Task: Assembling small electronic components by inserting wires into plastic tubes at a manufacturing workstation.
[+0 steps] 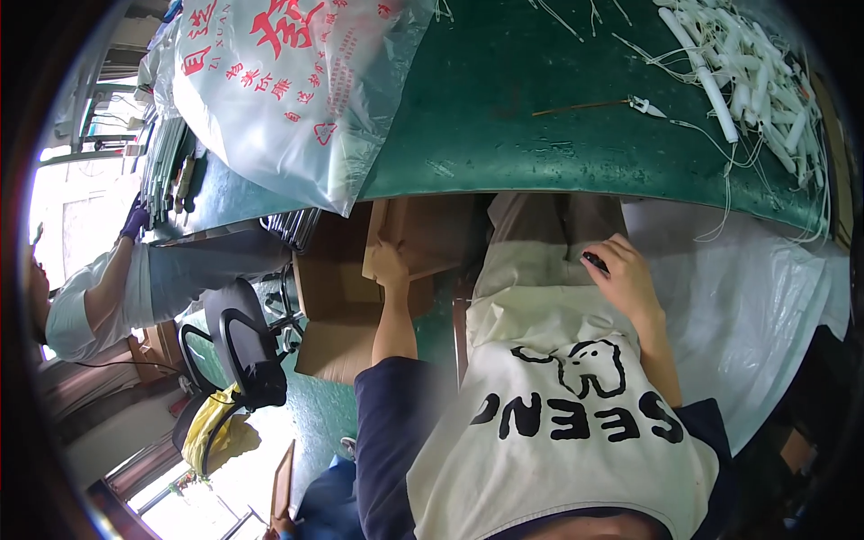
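My left hand (390,264) seems curled on brown flat cardboard (430,232) — likely light, stiff, best edge-held — right hand (623,275) round a small black object (595,262).

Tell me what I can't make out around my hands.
All in the head view:
Small black object: partly covered by the right hand; its kind is unclear.
Left hand: too small and dim to tell how firmly it holds the cardboard panel.
Cardboard box: far part hidden beneath the green table.
Plastic bag: top cut off by the picture's upper edge.
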A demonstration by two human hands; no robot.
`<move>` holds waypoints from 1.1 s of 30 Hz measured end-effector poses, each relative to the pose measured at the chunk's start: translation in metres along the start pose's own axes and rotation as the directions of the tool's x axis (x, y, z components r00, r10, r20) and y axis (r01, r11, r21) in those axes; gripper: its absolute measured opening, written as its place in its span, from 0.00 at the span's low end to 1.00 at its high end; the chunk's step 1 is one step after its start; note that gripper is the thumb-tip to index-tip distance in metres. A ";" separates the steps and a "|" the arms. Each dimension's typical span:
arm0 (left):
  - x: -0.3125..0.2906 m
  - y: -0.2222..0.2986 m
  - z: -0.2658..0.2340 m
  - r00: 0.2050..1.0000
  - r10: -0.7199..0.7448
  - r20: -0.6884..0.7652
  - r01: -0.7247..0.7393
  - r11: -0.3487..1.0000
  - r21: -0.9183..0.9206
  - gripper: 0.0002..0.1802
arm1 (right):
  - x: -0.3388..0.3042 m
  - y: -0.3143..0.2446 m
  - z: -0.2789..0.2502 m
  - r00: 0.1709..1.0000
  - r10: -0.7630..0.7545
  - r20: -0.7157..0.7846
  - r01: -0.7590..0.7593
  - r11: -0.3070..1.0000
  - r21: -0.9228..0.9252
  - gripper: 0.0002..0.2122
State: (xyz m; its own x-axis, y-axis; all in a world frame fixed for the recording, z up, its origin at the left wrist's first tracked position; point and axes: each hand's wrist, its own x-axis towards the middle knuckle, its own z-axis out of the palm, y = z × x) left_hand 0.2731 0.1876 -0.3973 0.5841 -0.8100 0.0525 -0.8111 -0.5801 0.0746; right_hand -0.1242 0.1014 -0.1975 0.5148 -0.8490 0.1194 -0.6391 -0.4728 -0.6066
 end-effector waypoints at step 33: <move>-0.046 -0.068 0.020 0.624 -0.559 0.546 0.781 0.439 -0.444 0.42 | -0.017 -0.029 0.014 0.989 -0.146 0.015 0.146 0.989 -0.031 0.05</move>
State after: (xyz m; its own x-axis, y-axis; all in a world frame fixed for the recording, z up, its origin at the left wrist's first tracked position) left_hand 0.3010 0.2624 -0.4250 0.8015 -0.2287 -0.5526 0.1135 -0.8490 0.5160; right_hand -0.1065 0.1325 -0.1932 0.6109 -0.7674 0.1948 -0.5744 -0.5989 -0.5581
